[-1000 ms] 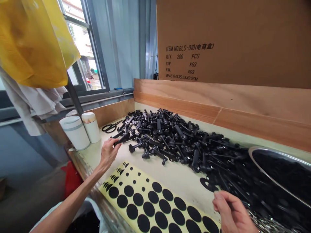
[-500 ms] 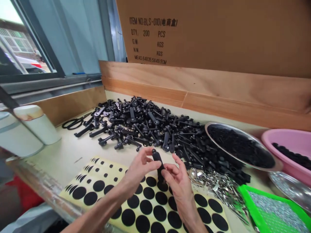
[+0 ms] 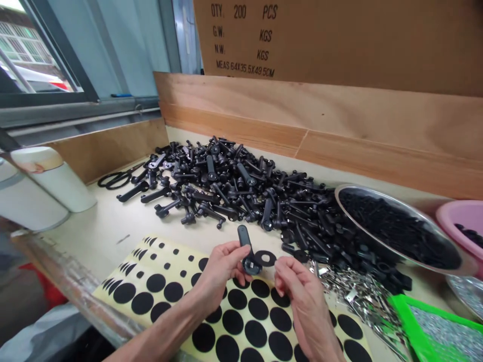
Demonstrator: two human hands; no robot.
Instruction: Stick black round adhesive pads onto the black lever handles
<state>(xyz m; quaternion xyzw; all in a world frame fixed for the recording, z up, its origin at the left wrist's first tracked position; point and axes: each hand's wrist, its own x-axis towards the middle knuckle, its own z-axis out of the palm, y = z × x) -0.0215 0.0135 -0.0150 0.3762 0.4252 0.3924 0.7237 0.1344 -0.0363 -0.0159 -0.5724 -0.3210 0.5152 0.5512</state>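
One part in hand, its ring apart

Nearest, the yellow backing sheet (image 3: 161, 255) looks only partly used: its far left area carries just small black dots where rings seem to have been peeled, while rows of full discs remain toward the front and right. Above it, the left hand (image 3: 222, 266) has its thumb and fingers clamped on a black part (image 3: 245, 241), wide end low. The right hand (image 3: 302, 286) has thumb and fingertips together on the edge of a black ring (image 3: 258, 258), just beside that wide end and not seated on it, so this piece looks unfinished.

Loose metal pieces (image 3: 358, 289) lie beyond the right hand. Farther back, the heap of black parts (image 3: 230, 186) is large; how many of them already bear rings cannot be told. Behind it stand a wooden board (image 3: 264, 95) and a carton (image 3: 339, 45).
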